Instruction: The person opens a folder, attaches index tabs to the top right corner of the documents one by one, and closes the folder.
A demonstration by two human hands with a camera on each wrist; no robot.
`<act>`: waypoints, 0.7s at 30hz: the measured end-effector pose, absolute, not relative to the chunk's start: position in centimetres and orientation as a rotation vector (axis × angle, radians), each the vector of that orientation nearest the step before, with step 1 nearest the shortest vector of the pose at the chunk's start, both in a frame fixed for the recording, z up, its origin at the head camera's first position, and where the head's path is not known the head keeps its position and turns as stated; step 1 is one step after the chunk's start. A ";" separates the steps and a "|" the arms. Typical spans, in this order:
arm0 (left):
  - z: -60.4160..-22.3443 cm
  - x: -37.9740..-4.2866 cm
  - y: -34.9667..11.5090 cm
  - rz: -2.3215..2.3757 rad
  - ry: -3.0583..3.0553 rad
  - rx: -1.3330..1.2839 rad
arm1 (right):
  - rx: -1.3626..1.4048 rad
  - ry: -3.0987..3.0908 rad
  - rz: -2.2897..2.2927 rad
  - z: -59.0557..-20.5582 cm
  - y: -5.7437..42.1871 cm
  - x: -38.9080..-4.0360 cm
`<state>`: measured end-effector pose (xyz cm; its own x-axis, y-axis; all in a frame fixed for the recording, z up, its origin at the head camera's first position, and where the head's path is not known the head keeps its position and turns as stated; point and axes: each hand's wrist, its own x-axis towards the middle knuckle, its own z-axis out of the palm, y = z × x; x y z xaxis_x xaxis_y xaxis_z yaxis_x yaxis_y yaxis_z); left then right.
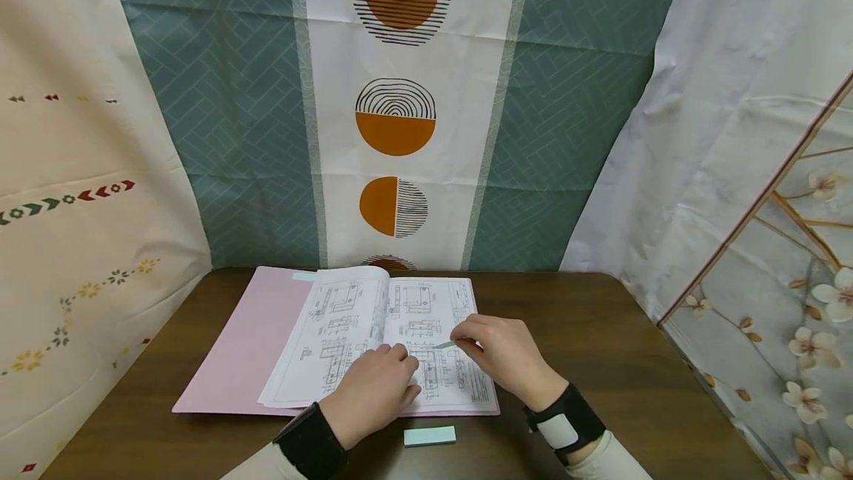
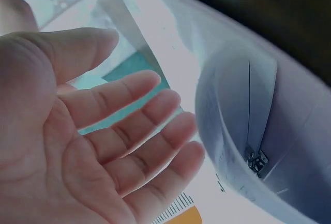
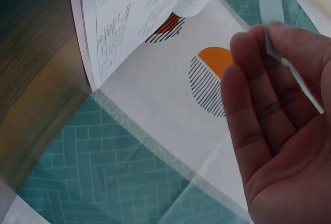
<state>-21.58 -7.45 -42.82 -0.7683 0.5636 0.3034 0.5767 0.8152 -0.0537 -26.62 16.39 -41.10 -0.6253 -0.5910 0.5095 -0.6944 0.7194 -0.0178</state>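
Note:
A booklet (image 1: pixel 460 298) of technical drawings lies spread in a pink folder (image 1: pixel 243 361). My left hand (image 1: pixel 376 385) rests over the lower middle of the pages, near the fold, and the left wrist view shows its fingers (image 2: pixel 139 115) loosely extended beside a curved page. Between thumb and fingertips, my right hand (image 1: pixel 505 352) pinches a pale green sticky note strip (image 3: pixel 270 1) above the right-hand page. In the right wrist view one end of that strip sticks up past the fingertips; the rest runs down along the palm.
A small pad of pale green sticky notes (image 1: pixel 429 436) sits on the dark wooden table (image 1: pixel 586 347) just below the folder's front edge. Another pale green strip (image 1: pixel 303 276) is at the folder's upper edge. Patterned curtains (image 1: pixel 566 58) hang behind and at both sides.

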 end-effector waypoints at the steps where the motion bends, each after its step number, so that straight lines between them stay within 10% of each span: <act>1: -42.9 -21.9 -7.4 -0.042 -2.705 -0.856 | 0.965 -2.453 0.286 -41.1 16.4 -26.7; 21: -44.8 -23.5 -6.9 -0.084 -2.799 -0.836 | 0.810 -2.468 0.249 -42.1 16.9 -28.0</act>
<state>-23.50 -6.92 -44.76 -0.8142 0.5352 0.2248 0.5477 0.8366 -0.0081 -28.01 16.94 -42.06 -0.6825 -0.4980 0.5349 -0.5949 0.8037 -0.0108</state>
